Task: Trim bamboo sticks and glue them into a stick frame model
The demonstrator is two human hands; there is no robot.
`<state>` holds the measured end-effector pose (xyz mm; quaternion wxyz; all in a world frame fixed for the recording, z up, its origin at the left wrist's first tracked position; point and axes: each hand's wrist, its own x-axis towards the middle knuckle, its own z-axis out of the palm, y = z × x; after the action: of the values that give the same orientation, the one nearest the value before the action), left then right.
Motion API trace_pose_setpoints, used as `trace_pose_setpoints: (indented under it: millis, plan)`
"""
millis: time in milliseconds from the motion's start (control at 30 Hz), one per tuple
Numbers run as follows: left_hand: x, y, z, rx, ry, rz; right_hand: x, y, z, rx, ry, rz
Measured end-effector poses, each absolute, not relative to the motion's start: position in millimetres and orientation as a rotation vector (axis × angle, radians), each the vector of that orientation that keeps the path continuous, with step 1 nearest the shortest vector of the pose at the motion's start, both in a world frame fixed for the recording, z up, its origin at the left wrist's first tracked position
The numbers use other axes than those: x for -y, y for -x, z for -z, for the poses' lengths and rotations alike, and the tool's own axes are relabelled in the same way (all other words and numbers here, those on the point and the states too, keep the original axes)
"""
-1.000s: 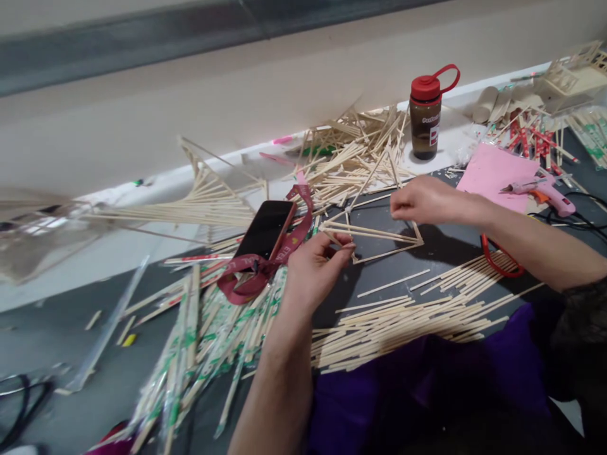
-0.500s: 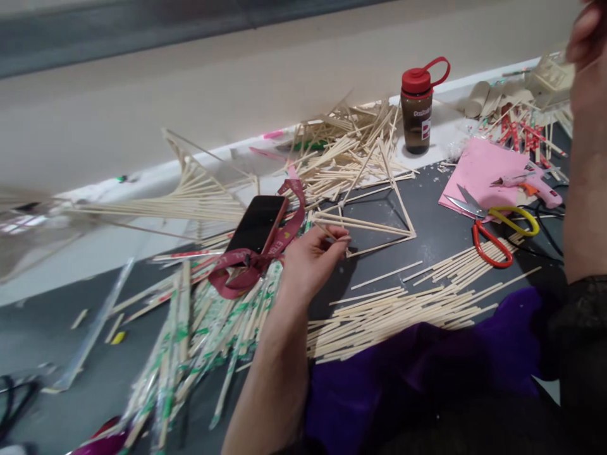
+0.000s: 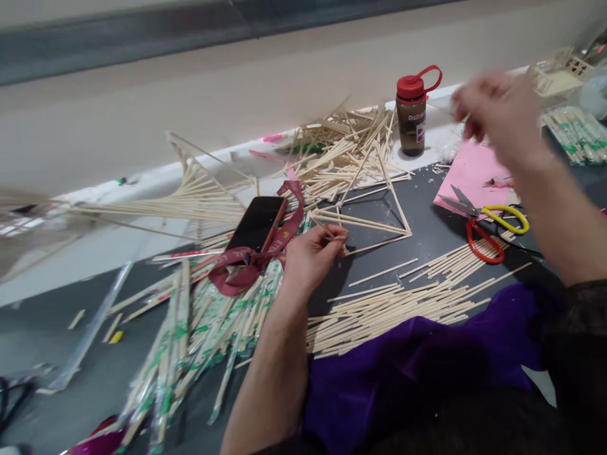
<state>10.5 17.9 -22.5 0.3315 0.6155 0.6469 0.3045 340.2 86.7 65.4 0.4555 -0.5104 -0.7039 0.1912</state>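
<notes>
My left hand (image 3: 310, 256) pinches a thin wooden stick (image 3: 327, 229) at the near left corner of a stick frame (image 3: 374, 222). The frame, made of joined pale sticks, lies on the dark table with one triangular side rising at the back. My right hand (image 3: 502, 117) is up in the air, right of the bottle and above the pink sheet. Its fingers look curled but are smeared by motion, so whether they hold anything does not show. Loose bare sticks (image 3: 379, 322) lie in front of the frame, near my body.
A phone (image 3: 258, 224) with a maroon lanyard lies on wrapped chopsticks (image 3: 227, 328). Scissors (image 3: 484, 221) rest partly on a pink sheet (image 3: 462, 174), close to a partly hidden glue gun (image 3: 500, 182). Against the wall are a red-capped bottle (image 3: 411, 120), a stick heap (image 3: 351, 155) and a twisted stick model (image 3: 190, 196).
My right hand has swung in from the upper right edge, leftward over the pink sheet, covering part of the glue gun. My left hand keeps its pinch at the frame. The view has shifted slightly.
</notes>
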Motion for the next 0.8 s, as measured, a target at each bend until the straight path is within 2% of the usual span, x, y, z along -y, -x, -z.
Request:
trace_pose_setpoints:
  millis: [233,467,667,800]
  plan:
    - [-19,-7,23,-1.668,-1.556,-0.864,-61,-281,-9,1.649,1.376,-0.747]
    - [-16,1,16,-1.725,-1.565,-0.874,-50,-262,6,1.517,1.364,-1.073]
    - [-14,3,15,-1.801,-1.515,-0.858,-36,-274,20,1.689,1.54,-1.078]
    - [-14,3,16,-1.827,-1.508,-0.859,-30,-279,25,2.054,1.643,-0.865]
